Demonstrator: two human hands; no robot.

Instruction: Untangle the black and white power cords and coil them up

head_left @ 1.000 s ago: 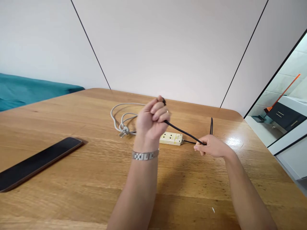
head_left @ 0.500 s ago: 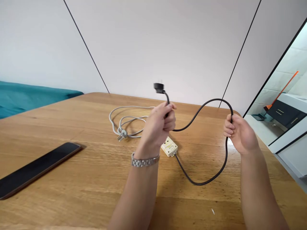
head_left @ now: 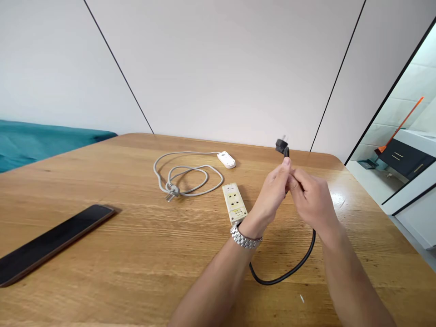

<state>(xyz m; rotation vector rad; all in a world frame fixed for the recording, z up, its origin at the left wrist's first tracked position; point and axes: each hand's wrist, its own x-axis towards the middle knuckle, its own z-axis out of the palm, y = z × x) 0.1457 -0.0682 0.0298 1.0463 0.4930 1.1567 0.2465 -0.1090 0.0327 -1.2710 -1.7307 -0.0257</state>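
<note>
Both hands, left hand [head_left: 272, 190] and right hand [head_left: 311, 197], pinch the black cord [head_left: 289, 272] just below its plug [head_left: 282, 145], one loop gathered, the rest slack beneath them on the worktop [head_left: 136, 254].

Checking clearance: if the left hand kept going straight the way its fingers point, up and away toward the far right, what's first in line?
The left hand already meets the right hand at the black cord. Beyond, the black plug, then probably the wall; depth unclear.
</note>
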